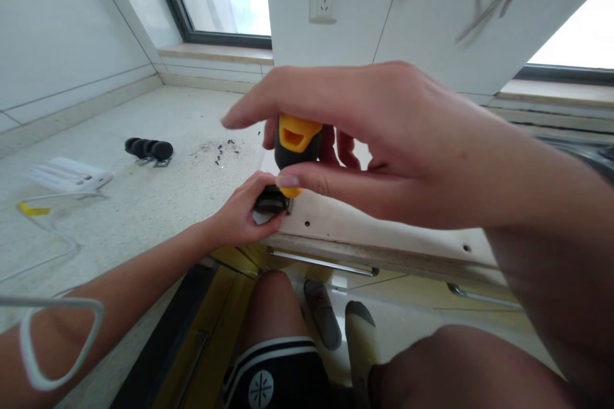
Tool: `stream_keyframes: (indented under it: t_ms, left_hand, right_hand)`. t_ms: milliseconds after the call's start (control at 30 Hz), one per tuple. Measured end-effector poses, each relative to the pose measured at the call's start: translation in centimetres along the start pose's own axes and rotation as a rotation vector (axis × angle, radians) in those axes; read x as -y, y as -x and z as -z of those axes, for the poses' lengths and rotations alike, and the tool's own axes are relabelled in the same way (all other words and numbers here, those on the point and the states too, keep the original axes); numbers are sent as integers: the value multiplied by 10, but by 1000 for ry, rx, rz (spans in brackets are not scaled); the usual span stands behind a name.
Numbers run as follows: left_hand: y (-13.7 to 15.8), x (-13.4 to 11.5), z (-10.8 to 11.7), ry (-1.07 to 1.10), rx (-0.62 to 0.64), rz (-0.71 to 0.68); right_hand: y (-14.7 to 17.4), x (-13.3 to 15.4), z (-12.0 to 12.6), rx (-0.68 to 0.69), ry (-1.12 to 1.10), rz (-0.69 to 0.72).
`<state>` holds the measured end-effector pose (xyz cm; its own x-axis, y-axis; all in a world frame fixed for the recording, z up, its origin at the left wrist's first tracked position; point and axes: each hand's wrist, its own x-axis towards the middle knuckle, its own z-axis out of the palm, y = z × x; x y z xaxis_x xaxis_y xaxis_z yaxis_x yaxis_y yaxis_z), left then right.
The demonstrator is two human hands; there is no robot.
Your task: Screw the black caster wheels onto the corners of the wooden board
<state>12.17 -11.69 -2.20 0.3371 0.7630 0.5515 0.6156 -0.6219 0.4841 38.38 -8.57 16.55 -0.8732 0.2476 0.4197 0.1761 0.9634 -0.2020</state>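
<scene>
My right hand (374, 121) is above the counter, its thumb and fingers closed around the black and yellow handle of a screwdriver (298, 148). The index finger stretches over the top of that handle, and the shaft is hidden from this angle. Below it my left hand (242, 211) grips a black caster wheel (270, 200) against the end of a pale board (384, 223). A bit of the caster's metal plate shows beside the screwdriver's lower end. Dark holes dot the board along its near side.
More black casters (149, 149) lie on the speckled counter (158, 230), near dark crumbs (225, 150). A white power strip (71, 174) and its cord (67, 246) are at the left. Drawer handles (326, 263) run beneath the board. A wall socket (324, 0) is behind.
</scene>
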Motion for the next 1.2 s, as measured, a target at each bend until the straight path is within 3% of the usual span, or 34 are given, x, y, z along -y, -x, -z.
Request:
stream_keyframes:
  t_ms: [133, 200, 300, 367, 433, 500, 567, 633, 767, 800, 967, 1133, 1200]
  left_hand:
    - [-2, -5, 2, 15, 47, 13]
    - [-3, -6, 3, 6, 44, 6]
    - [-2, -3, 2, -5, 26, 2]
    - [-1, -2, 2, -10, 43, 12]
    - [1, -1, 2, -18, 71, 31]
    - [1, -1, 2, -20, 67, 35]
    - [0, -1, 2, -10, 46, 18]
    - [-1, -2, 1, 8, 33, 2]
    - [-2, -1, 1, 2, 63, -16]
    - [-2, -1, 1, -9, 67, -21]
    - [-4, -3, -1, 18, 16, -59]
    - [-7, -4, -4, 35, -30, -106]
    - [-7, -3, -4, 37, -38, -136]
  right_hand:
    - [2, -1, -4, -207, 22, -65]
    - [3, -2, -2, -102, -16, -73]
    - [3, -3, 1, 48, -92, 36]
    - [3, -3, -1, -65, -76, 43]
    - [2, -3, -4, -187, -31, -38]
    - [1, -3, -3, -128, -37, -65]
    - [1, -4, 2, 27, -103, 13]
    - [2, -7, 2, 67, -162, 82]
    - [4, -9, -7, -250, -46, 47]
    - [5, -9, -8, -272, -16, 31]
    - [3, -6, 4, 24, -101, 131]
    - [-5, -3, -5, -260, 137, -69]
    - [-6, -1, -5, -212, 116, -132]
